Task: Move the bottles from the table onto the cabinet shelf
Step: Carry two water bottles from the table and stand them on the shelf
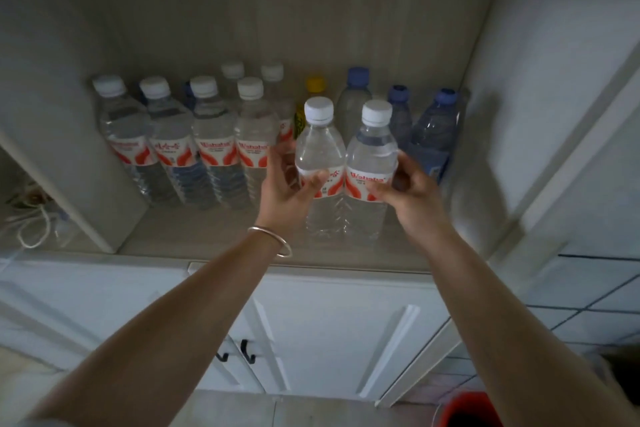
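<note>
Two clear water bottles with white caps and red-and-white labels stand upright side by side at the front of the cabinet shelf [207, 236]. My left hand [287, 191] grips the left bottle [318, 149] around its label. My right hand [412, 194] grips the right bottle [372, 152] the same way. Whether their bases touch the shelf board I cannot tell. A thin metal bangle sits on my left wrist.
Several matching white-capped bottles [211, 139] line the shelf's left half. Blue-capped bottles [433, 132] and a yellow-capped one [315, 85] stand at the back right. An open cabinet door [571, 149] hangs right. Lower doors with black handles [247, 352] sit below; a red bin [474, 409] is on the floor.
</note>
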